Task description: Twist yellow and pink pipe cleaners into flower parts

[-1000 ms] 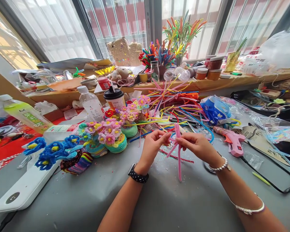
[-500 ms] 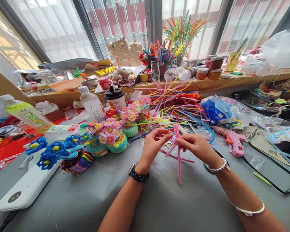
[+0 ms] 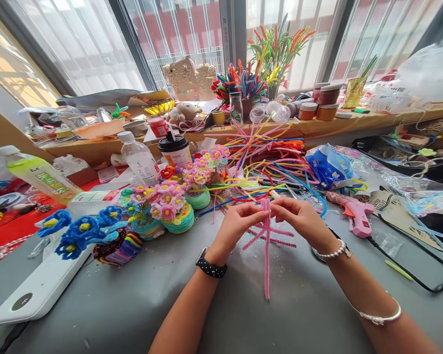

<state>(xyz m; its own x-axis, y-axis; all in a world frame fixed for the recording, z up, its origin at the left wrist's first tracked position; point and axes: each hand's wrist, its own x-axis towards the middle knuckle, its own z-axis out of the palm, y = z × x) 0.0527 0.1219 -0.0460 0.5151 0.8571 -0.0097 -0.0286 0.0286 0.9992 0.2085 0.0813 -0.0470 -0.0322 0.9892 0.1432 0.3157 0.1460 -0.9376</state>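
Between both hands a bundle of pink pipe cleaners (image 3: 267, 265) hangs over the grey table, one long stem pointing down and shorter ends spreading sideways. My left hand (image 3: 243, 221) pinches the bundle near its folded top. My right hand (image 3: 299, 219) is closed, its thumb and fingertips at the right side of the same top. Behind and below the bundle lies a dark red tinsel stem (image 3: 286, 244), partly covered by it. Finished pink flowers (image 3: 169, 199) in a turquoise and yellow pot stand to the left of my left hand.
Blue flowers (image 3: 84, 231) and a white device (image 3: 33, 295) lie at the left. Loose pipe cleaners (image 3: 276, 152) pile up behind the hands. A pink glue gun (image 3: 358, 216) with a black cord lies right. Bottles and a cup (image 3: 175, 150) stand at the back left.
My left hand has moved right and now grips the pink bundle. My right hand has shifted from the bundle's middle to its top, and the bundle has turned, its short ends spread sideways.
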